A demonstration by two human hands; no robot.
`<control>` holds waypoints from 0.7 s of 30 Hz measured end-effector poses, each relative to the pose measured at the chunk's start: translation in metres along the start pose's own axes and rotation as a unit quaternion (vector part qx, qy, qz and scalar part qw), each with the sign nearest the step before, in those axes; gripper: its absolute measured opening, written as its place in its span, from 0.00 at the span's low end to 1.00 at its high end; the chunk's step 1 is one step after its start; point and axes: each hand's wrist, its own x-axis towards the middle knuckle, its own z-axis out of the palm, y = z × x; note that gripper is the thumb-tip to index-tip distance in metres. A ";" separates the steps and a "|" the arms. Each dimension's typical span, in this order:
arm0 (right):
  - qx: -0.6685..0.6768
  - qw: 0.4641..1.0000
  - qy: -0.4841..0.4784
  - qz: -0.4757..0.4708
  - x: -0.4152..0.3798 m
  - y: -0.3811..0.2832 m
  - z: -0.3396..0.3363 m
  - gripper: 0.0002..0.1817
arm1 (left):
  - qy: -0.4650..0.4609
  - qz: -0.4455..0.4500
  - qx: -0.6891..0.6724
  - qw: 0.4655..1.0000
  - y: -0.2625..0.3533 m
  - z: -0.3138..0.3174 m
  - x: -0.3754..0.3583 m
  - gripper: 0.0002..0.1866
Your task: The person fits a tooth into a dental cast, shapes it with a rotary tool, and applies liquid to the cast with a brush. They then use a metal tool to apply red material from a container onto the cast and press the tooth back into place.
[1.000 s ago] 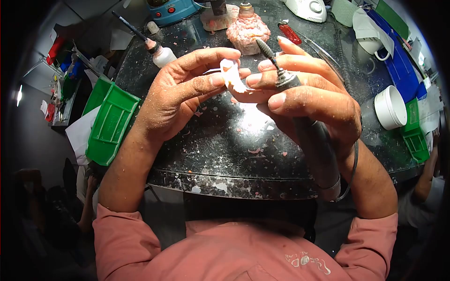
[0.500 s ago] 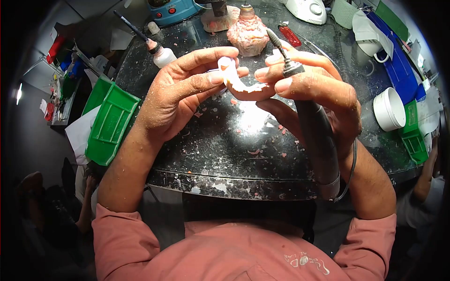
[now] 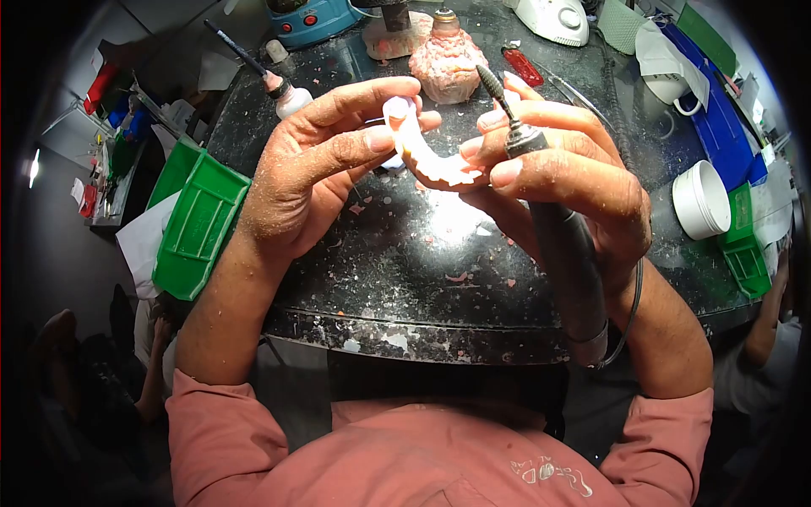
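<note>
A curved pink and white denture (image 3: 431, 162) is held up between both hands, brightly lit. My left hand (image 3: 325, 160) pinches its left end between thumb and fingers. My right hand (image 3: 583, 165) grips a black rotary handpiece (image 3: 564, 253) and also touches the denture's right end with its fingertips. The handpiece's ridged metal bur (image 3: 494, 87) points up and left, apart from the denture. Fine dust covers the skin of both hands.
Behind the hands are a pink lumpy mound (image 3: 446, 63), a red tool (image 3: 522, 65) and a white bottle (image 3: 293, 100). Green trays (image 3: 201, 224) and a white tub (image 3: 701, 198) flank the black table (image 3: 405, 296). Other people sit at both sides.
The denture has tilted, showing more of its inner curve and its toothed edge. The handpiece has shifted slightly, with its bur a little lower and further left.
</note>
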 end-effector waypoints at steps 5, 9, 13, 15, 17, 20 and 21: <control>-0.004 1.000 -0.004 -0.002 0.000 0.000 0.002 0.22 | 0.002 0.020 0.034 0.999 0.003 0.002 0.000 0.24; 0.000 1.000 -0.002 0.001 0.000 0.000 0.004 0.23 | 0.008 0.117 0.188 0.975 0.002 0.003 -0.001 0.29; 0.012 1.000 -0.008 0.023 0.001 -0.006 0.000 0.21 | -0.027 0.148 0.221 0.964 0.004 0.004 -0.004 0.35; 0.009 0.999 -0.025 0.032 0.005 -0.011 -0.005 0.21 | -0.027 0.150 0.215 0.965 0.003 0.007 -0.004 0.38; -0.025 0.998 -0.050 0.008 0.009 -0.017 -0.008 0.17 | -0.011 0.085 0.130 0.988 0.005 0.012 -0.004 0.41; -0.016 0.997 -0.073 0.024 0.007 -0.021 -0.010 0.14 | -0.044 0.014 0.000 0.999 0.007 0.010 -0.003 0.33; -0.018 0.997 -0.072 0.026 0.008 -0.023 -0.011 0.14 | -0.029 -0.028 -0.037 0.999 0.009 0.014 -0.005 0.33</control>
